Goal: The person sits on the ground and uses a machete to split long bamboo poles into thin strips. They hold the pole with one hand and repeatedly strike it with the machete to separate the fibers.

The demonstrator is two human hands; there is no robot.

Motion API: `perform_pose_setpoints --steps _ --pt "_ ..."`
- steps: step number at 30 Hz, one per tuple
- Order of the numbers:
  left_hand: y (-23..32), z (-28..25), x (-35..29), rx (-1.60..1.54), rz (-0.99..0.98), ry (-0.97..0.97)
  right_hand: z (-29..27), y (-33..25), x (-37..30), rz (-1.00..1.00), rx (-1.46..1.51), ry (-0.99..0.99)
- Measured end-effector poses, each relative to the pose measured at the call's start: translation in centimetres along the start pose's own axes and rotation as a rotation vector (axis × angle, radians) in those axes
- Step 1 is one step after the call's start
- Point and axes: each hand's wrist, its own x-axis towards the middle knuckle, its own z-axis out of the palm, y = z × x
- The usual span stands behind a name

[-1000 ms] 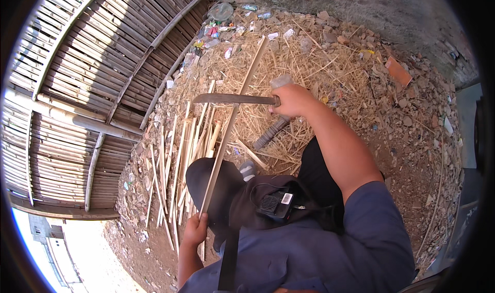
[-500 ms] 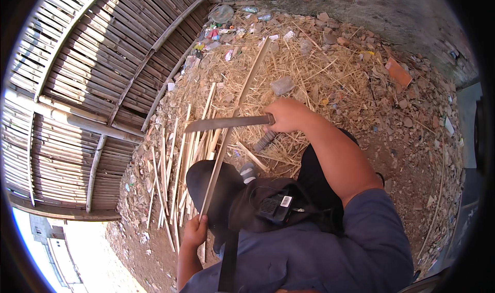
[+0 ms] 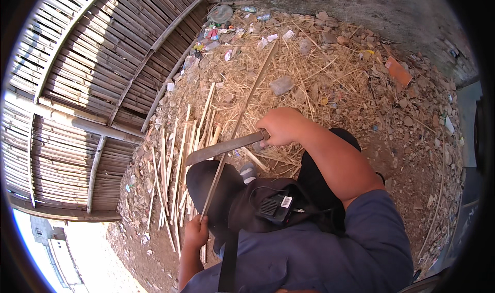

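My left hand (image 3: 196, 231) is closed round the near end of a long, thin bamboo strip (image 3: 251, 93), which slants away up and to the right over my knee. In my right hand (image 3: 281, 126) is a machete (image 3: 221, 149), gripped by its handle, most of which the fingers hide. Its broad dark blade points left and crosses the strip just beyond my knee, seeming to touch it. Left of my leg lies a loose bundle of pale split bamboo strips (image 3: 178, 174) on the ground.
Straw-like shavings (image 3: 309, 81) cover the ground ahead, with litter and a clear plastic piece (image 3: 281, 85) among them. A bamboo slat wall (image 3: 98, 61) stands at the left, a brick wall (image 3: 371, 9) at the back. An orange brick-like slab (image 3: 398, 72) lies far right. A black device (image 3: 276, 206) rests at my lap.
My right hand has drawn the machete nearer along the strip, and the blade now tilts down to the left. The strip has turned slightly, its far end shifting right; my left hand stays almost still.
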Motion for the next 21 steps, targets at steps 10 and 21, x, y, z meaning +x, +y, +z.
perform_pose_setpoints --steps 10,21 --pt "0.1 0.5 0.3 0.023 0.026 0.059 -2.3 6.5 0.3 0.326 0.274 0.274" --pt "-0.7 1.4 0.2 0.1 0.05 0.127 -0.9 5.0 1.2 0.144 0.14 0.122"
